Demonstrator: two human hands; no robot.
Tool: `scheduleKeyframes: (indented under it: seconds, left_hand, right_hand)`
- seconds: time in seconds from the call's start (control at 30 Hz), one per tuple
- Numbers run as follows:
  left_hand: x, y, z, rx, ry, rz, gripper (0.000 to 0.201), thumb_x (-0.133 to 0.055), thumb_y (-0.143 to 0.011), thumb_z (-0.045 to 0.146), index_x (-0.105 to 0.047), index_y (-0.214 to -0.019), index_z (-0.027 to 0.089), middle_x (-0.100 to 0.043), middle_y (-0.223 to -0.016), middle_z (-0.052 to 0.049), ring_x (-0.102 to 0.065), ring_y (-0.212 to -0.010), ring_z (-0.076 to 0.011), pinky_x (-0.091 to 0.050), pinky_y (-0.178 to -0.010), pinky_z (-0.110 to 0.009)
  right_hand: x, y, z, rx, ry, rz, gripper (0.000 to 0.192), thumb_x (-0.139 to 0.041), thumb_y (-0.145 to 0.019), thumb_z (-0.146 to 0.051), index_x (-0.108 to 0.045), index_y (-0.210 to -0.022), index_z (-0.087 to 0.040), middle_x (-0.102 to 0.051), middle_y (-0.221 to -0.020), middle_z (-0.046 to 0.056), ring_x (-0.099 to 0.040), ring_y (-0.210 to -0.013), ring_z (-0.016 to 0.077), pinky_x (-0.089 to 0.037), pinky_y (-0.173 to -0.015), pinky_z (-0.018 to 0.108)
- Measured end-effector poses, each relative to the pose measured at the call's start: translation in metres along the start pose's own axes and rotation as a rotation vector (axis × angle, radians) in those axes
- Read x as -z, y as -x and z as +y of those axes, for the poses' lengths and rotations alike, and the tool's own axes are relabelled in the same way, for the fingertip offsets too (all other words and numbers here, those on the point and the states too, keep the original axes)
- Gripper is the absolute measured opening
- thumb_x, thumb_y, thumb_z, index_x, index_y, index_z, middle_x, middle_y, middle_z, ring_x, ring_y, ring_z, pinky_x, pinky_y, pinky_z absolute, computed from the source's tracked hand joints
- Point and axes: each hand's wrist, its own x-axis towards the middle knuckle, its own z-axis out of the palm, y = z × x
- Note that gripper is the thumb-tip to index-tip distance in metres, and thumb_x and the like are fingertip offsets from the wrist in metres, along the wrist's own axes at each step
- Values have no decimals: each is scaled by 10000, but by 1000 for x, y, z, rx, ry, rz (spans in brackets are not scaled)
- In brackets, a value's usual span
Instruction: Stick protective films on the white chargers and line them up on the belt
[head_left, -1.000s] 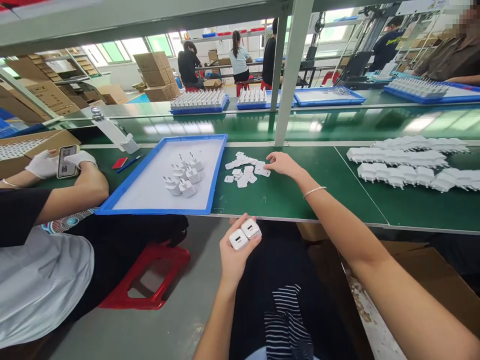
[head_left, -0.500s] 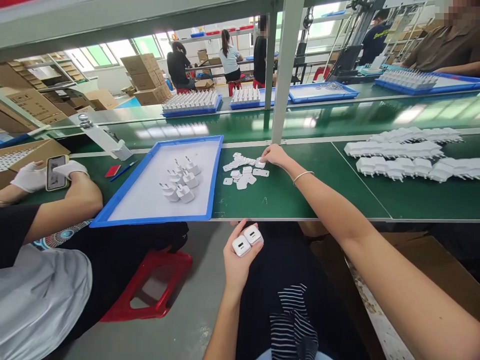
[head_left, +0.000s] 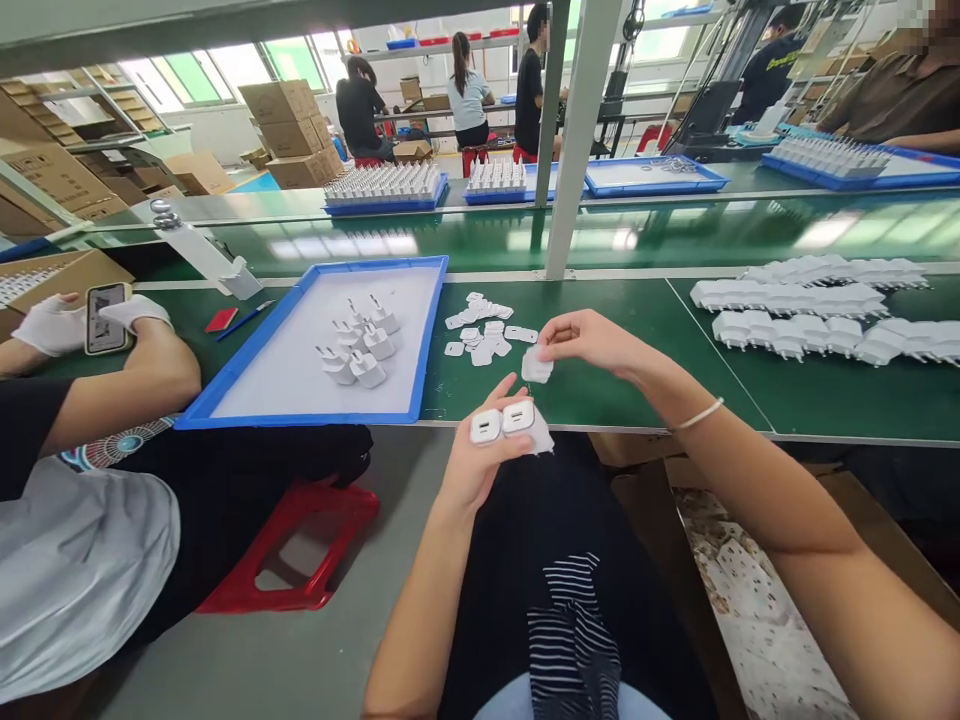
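Note:
My left hand [head_left: 474, 462] is closed around two white USB chargers [head_left: 517, 416], their port faces turned up, just in front of the bench edge. Between thumb and fingers of my right hand [head_left: 592, 342] is a small flat white piece [head_left: 537, 368], held above the green bench beside the chargers. Whether it is a single piece or a few stacked cannot be told. Left of it, a loose pile of similar flat white pieces [head_left: 491, 343] lies on the bench. Farther left, several white plug chargers [head_left: 367, 368] stand, prongs up, in a blue-rimmed tray [head_left: 304, 421].
Rows of white chargers [head_left: 787, 297] lie on the bench at right. A metal post [head_left: 566, 200] rises behind the pile. At left, a co-worker's gloved hands hold a phone [head_left: 107, 318]. A red stool [head_left: 300, 590] stands below. Filled trays [head_left: 386, 208] line the far side.
My right hand has drawn back from the pile toward me with a flat white piece. My left hand has risen toward the bench edge, still holding both chargers.

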Motion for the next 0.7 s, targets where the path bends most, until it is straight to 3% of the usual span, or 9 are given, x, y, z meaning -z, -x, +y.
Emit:
scheduleKeyframes:
  seconds: [0.1,0.17,0.33,0.4,0.5,0.6,0.7]
  left_hand:
    - [-9,-7,1,90,15,-91,510,-963,-565,336,-802,-1031,203,-725,-1306,-121,-648,-1263,-401,-579,-993,-511]
    - [-16,-6,2,115,-32,-109,502,-963,-574,327,-803,-1029,193,-779,-1159,-116,-703,-1158,-374,-593,-939,-484]
    - [-30,9,7,16,-219,-4,451,-941,-627,276,-804,-1051,207,-787,-1140,-103,-719,-1123,-331,-587,-937,-447]
    - [-35,16,9,-93,-308,32,402,-926,-657,255,-807,-1040,226,-768,-1202,-98,-713,-1140,-316,-566,-993,-453]
    - [-42,24,11,-265,-455,85,355,-899,-696,205,-809,-1037,245,-756,-1212,-94,-698,-1164,-299,-539,-1053,-462]
    - [-46,29,11,-371,-566,116,367,-880,-722,186,-803,-1073,257,-754,-1206,-87,-685,-1186,-289,-531,-1067,-459]
    - [-46,30,8,-448,-645,136,374,-870,-740,200,-796,-1100,266,-751,-1215,-81,-688,-1182,-286,-523,-1070,-464]
  right_hand:
    - [-10,35,-11,66,-29,-144,153,-823,-696,-299,-728,-725,-183,-723,-722,6,-662,-701,158,-543,-705,304]
    - [-13,51,-17,120,20,-147,126,-786,-740,-298,-725,-720,-190,-704,-691,1,-626,-648,147,-515,-639,293]
    - [-13,82,-28,291,269,234,92,-769,-804,-268,-770,-716,-241,-634,-637,-14,-491,-568,117,-401,-539,284]
    - [-12,97,-30,296,189,265,112,-778,-834,-311,-775,-736,-256,-605,-573,-20,-491,-527,118,-405,-505,284]
    - [-13,117,-30,264,-54,191,151,-828,-819,-404,-790,-806,-259,-714,-664,8,-622,-564,145,-524,-534,291]
    - [-18,132,-23,228,-221,160,165,-845,-815,-413,-801,-808,-255,-754,-713,23,-693,-613,159,-600,-593,292]
    - [-25,142,-12,180,-332,206,136,-878,-788,-365,-800,-828,-261,-755,-696,10,-705,-591,155,-620,-590,283]
